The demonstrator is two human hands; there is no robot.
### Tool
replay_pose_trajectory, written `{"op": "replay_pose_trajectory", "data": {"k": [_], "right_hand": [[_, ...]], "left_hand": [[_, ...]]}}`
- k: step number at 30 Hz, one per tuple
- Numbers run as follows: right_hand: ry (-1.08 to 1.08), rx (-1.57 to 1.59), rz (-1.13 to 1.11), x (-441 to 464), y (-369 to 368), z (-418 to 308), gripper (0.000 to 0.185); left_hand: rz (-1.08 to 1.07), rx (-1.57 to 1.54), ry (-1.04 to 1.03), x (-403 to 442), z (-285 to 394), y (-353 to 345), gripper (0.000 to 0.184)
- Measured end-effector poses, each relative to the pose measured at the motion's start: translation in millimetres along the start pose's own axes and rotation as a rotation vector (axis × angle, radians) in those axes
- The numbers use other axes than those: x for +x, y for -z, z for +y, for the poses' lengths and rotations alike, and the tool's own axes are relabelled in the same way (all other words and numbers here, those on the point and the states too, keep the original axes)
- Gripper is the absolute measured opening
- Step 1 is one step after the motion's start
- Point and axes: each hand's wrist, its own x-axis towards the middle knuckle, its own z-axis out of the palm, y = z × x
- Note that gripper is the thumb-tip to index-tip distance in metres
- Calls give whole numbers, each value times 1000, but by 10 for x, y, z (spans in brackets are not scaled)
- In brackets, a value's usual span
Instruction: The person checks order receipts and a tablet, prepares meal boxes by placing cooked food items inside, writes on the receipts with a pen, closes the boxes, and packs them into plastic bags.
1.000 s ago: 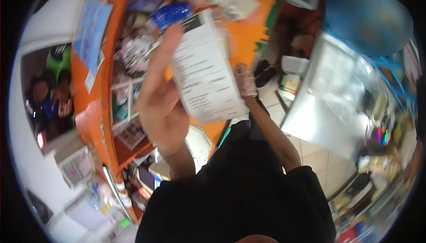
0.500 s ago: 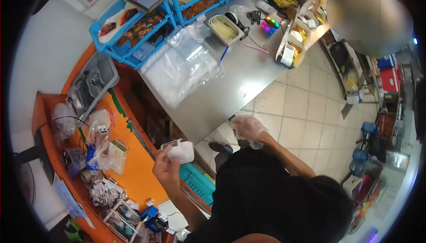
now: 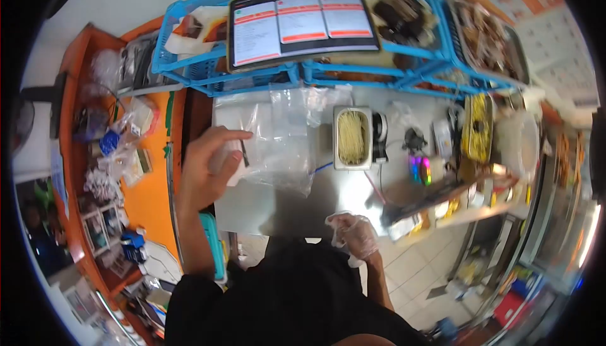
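Note:
My left hand (image 3: 211, 163) is raised over the left end of the metal table (image 3: 252, 210), index finger stretched forward and thumb bent below it. Between them is a white packet (image 3: 232, 168) with a dark strip at its edge, mostly hidden behind the hand. Clear plastic bags (image 3: 278, 137) lie flat just beyond. My right hand (image 3: 356, 237), in a clear plastic glove, is by the table's front edge with its fingers curled in. What is in those fingers, if anything, is hidden. A metal tray of pale shreds (image 3: 351, 137) stands farther back.
A tablet (image 3: 303, 27) with order lists leans before blue baskets (image 3: 208, 71) at the back. At right are a tray of yellow food (image 3: 478, 128), a glowing device (image 3: 421, 169) and a long food holder (image 3: 464, 204). An orange counter (image 3: 151, 188) with clutter is at left.
The view has swung round to face the table and tablet. My left hand, with the white packet, has moved from beside the orange counter to over the table. My right hand stays low and curled.

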Motion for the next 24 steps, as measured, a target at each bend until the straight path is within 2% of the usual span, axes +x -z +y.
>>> {"op": "replay_pose_trajectory", "data": {"k": [1, 4, 5, 8, 12, 13, 14, 16, 17, 18, 21, 24], "right_hand": [[-33, 31, -72, 98, 38, -120, 21], [-69, 98, -215, 432, 32, -234, 21], [-73, 108, -248, 539, 48, -249, 21], [-150, 16, -307, 899, 72, -420, 20], [-321, 153, -341, 1327, 112, -636, 19], [-225, 176, -364, 1403, 112, -594, 20], [-242, 152, -385, 1453, 109, -609, 20], [-259, 98, -431, 1558, 110, -681, 20], [-190, 3, -482, 1589, 107, -644, 21], [-119, -94, -528, 1610, 105, -564, 22], [3, -49, -484, 1602, 22, -363, 22], [-48, -49, -473, 1618, 4, -461, 25]], "left_hand": [[60, 98, -26, 112, -20, 59, 32], [99, 83, 178, 421, 4, 272, 38], [97, 92, 49, 536, -58, 317, 41], [47, -91, 80, 729, -171, 449, 44], [30, 63, -81, 982, -282, 550, 47], [65, 56, -133, 1028, -369, 535, 48], [101, 50, -186, 1075, -457, 521, 48], [39, -49, -189, 1120, -545, 652, 49], [129, -39, -202, 1160, -573, 604, 50], [116, -1, -215, 1193, -590, 628, 49], [96, 106, -267, 1311, -595, 674, 48], [98, 198, -297, 1403, -572, 625, 47]]}}
